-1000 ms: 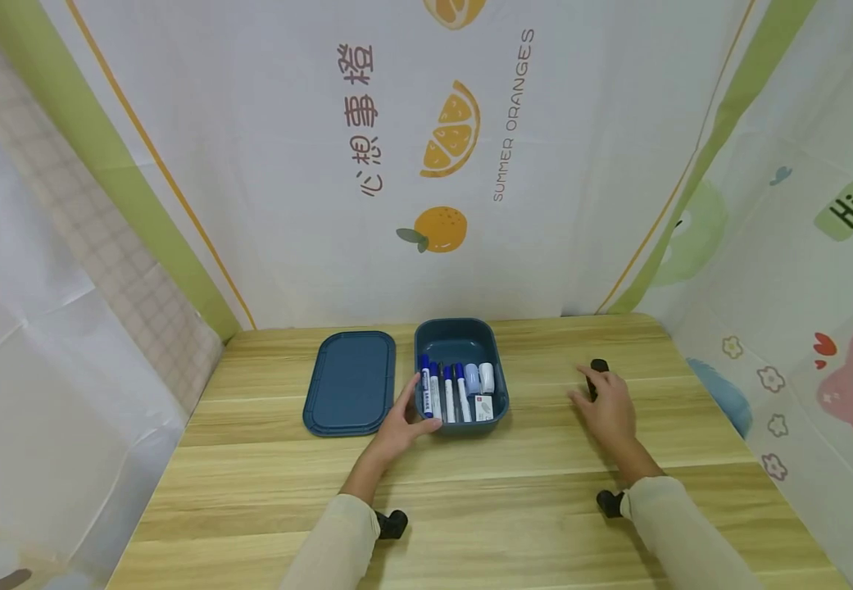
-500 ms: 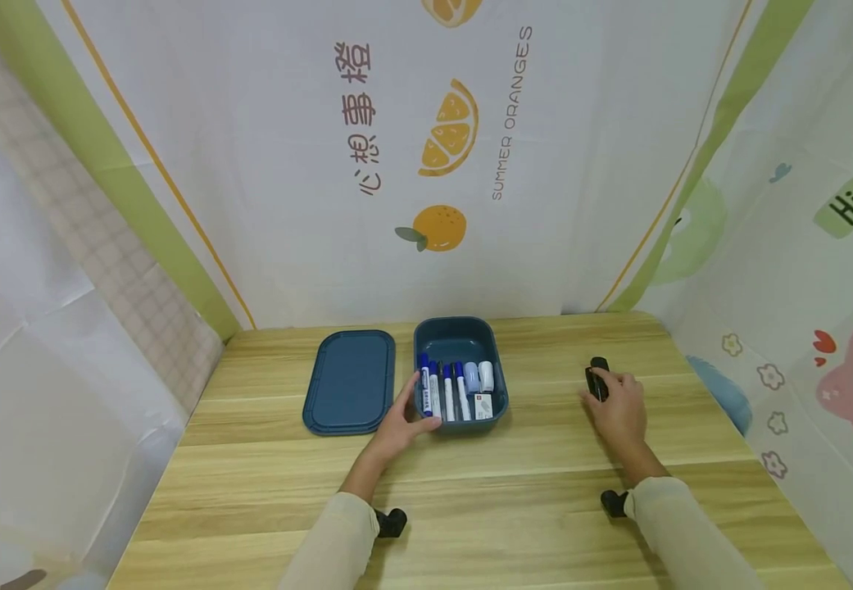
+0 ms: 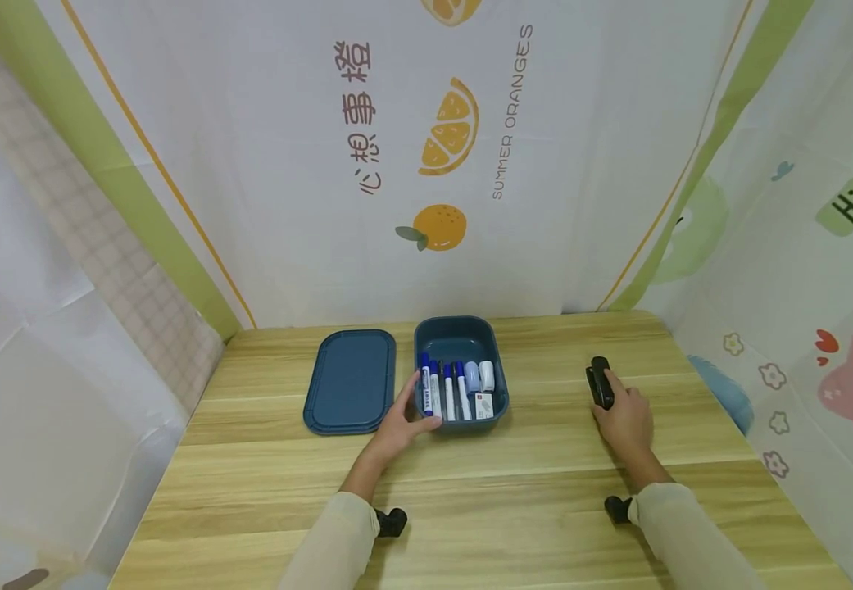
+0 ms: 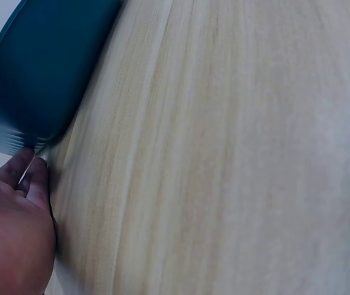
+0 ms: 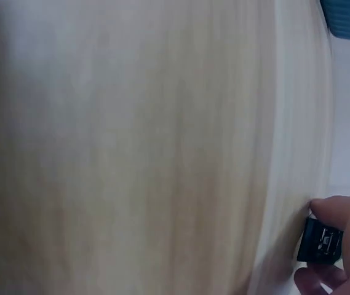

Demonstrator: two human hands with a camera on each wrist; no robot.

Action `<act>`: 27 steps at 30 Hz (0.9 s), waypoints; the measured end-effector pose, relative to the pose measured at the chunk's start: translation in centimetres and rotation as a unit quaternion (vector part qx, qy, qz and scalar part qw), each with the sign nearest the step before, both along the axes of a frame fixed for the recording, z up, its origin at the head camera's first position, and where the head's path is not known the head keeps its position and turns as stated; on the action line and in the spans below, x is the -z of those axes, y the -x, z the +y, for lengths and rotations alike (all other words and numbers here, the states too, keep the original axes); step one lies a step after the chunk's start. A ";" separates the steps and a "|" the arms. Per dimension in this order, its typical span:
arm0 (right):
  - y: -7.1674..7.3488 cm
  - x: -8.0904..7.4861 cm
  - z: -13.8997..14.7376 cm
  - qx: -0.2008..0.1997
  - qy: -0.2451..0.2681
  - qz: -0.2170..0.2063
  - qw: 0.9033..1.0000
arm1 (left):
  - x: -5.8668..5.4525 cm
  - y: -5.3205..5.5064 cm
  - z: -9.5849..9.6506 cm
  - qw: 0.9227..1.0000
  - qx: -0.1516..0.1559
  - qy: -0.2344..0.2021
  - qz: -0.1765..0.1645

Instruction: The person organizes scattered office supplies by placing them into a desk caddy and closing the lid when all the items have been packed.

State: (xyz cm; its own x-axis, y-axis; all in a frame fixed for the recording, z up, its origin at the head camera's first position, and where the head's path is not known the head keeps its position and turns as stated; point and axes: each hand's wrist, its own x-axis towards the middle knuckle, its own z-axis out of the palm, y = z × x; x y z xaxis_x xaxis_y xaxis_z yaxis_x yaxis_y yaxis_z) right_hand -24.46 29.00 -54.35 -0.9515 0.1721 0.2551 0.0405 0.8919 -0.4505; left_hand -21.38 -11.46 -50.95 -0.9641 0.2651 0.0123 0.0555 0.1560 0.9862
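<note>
At the near-left corner of a dark blue plastic box (image 3: pixel 459 329), my left hand (image 3: pixel 394 428) touches the walls with thumb and fingers spread and fairly straight. In the left wrist view, its fingertips meet the ribbed end of the box (image 4: pixel 45 80). Inside lie several white markers (image 3: pixel 449 397) with blue caps, darker pens between them, two short rounded pieces (image 3: pixel 479 377), one pale blue and one white, and a small white box (image 3: pixel 483 406). My right hand (image 3: pixel 627 419) pinches a black stapler (image 3: pixel 600 383) by its near end. The right wrist view shows the stapler (image 5: pixel 320 241) between thumb and fingers.
A blue lid (image 3: pixel 350 382) lies flat left of the box. Everything is on a wood-grain table (image 3: pixel 485 508). A printed curtain (image 3: pixel 286 205) hangs behind the table's far edge and along both sides.
My right hand has come round the stapler from its left side and now grips its near end. The left hand, the box and its contents have stayed put.
</note>
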 end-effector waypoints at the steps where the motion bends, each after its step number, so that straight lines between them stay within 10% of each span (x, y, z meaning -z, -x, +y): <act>1: -0.1 0.0 0.0 0.002 -0.007 -0.006 1.000 | 0.0 0.0 0.0 1.000 0.001 0.000 -0.001; 8: -0.3 -0.1 0.1 0.002 -0.043 -0.021 0.999 | 0.3 0.2 0.0 1.000 0.002 -0.002 -0.001; 27: -0.4 -0.8 -0.3 0.002 0.086 0.049 0.995 | 0.2 0.0 -0.1 1.000 0.000 -0.001 0.002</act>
